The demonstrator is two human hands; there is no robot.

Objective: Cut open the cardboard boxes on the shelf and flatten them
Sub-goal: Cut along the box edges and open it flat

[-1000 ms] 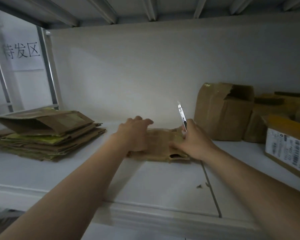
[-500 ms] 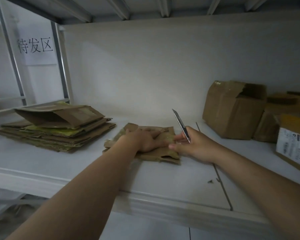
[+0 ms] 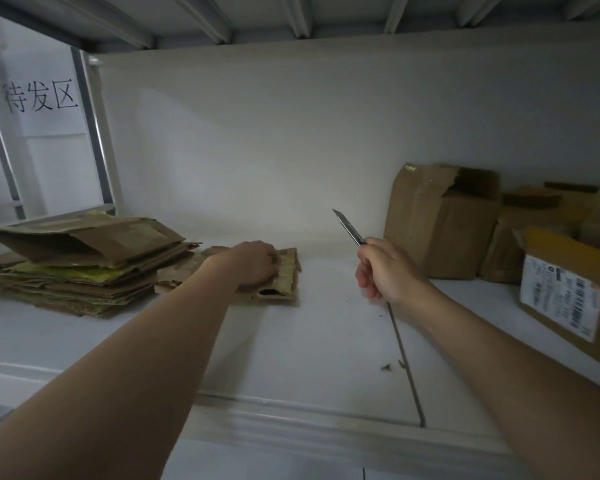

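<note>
- Brown cardboard, a small flattened box, lies on the white metal shelf just left of the middle of your view, its left edge just beside the pile at 9 o'clock.
- Your left hand lies palm-down on top of this flattened box and presses it onto the shelf, with the fingers bent down onto the card and not wrapped round anything.
- Your right hand, at 3 o'clock from the flattened box and apart from it, is clenched round the handle of a slim utility knife, and the bare blade points up towards 11 o'clock.
- At 9 o'clock sits a pile of flattened brown and green-printed cardboard.
- At 3 o'clock an upright brown cardboard box with torn-open top flaps stands against the back wall, with more brown boxes behind it.
- At 4 o'clock is a brown box with a white barcode label.
</note>
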